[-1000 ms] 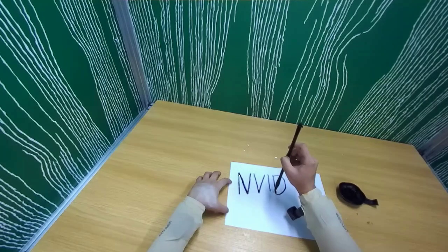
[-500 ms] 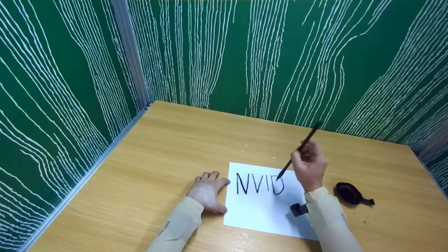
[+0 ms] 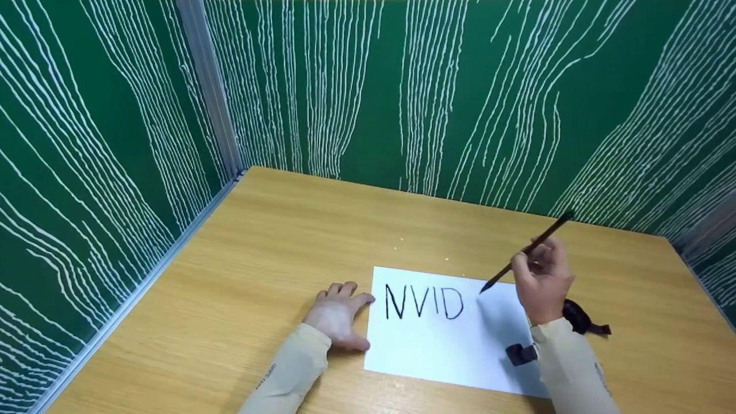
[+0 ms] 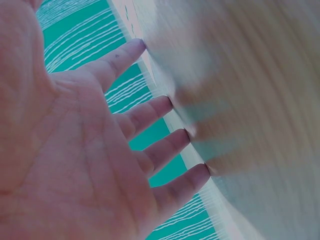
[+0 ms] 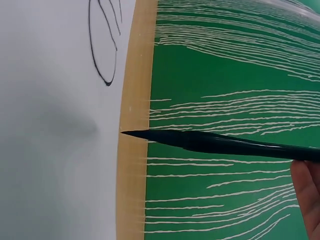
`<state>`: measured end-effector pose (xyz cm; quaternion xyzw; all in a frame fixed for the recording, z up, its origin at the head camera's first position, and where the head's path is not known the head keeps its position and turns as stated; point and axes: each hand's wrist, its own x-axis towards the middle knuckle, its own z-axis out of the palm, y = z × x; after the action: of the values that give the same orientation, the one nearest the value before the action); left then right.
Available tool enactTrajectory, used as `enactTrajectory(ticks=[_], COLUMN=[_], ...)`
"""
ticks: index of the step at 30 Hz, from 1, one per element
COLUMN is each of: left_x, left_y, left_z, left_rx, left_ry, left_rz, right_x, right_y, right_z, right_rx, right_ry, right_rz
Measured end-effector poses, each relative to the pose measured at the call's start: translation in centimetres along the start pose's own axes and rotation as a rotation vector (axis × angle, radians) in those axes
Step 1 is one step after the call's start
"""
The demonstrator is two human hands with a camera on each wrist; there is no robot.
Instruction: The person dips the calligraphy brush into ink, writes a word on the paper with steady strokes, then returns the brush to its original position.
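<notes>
My right hand (image 3: 542,282) pinches a dark brush (image 3: 526,252) with a pointed black tip, slanting down to the left. In the right wrist view the brush (image 5: 210,142) has its tip apart from the sheet, above its shadow. White paper (image 3: 437,351) lies on the table, bearing the black letters NVID (image 3: 424,303) along its upper part. My left hand (image 3: 338,317) rests at the paper's left edge, thumb and forefinger reaching it. In the left wrist view the left hand (image 4: 85,145) has its fingers spread, fingertips on the tabletop.
A small black dish with a short handle (image 3: 581,317) sits right of the paper, partly behind my right wrist. The wooden table (image 3: 276,230) meets green walls (image 3: 374,103) with white wavy lines. A black wrist camera (image 3: 521,354) juts from my right sleeve over the paper.
The brush has left the letter D, whose curve is now fully seen, and moved right with my right hand, leaning further over. My left hand stays at the paper's edge.
</notes>
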<state>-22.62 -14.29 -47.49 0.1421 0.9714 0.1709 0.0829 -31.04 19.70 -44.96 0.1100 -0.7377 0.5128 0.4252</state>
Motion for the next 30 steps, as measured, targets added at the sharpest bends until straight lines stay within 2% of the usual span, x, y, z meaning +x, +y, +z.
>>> enactTrajectory(ticks=[16, 23, 30], left_x=[0.0, 0.0, 0.0], left_y=[0.2, 0.1, -0.1], left_z=[-0.1, -0.1, 0.0], left_rx=[0.004, -0.004, -0.005], left_ry=[-0.015, -0.013, 0.002], left_rz=[-0.009, -0.001, 0.011], right_x=[-0.7, -0.9, -0.9], right_y=[0.8, 1.3, 1.3], right_z=[0.0, 0.2, 0.3], right_rx=[0.004, -0.019, -0.033], right_ry=[-0.071, -0.078, -0.083], right_rz=[0.011, -0.035, -0.047])
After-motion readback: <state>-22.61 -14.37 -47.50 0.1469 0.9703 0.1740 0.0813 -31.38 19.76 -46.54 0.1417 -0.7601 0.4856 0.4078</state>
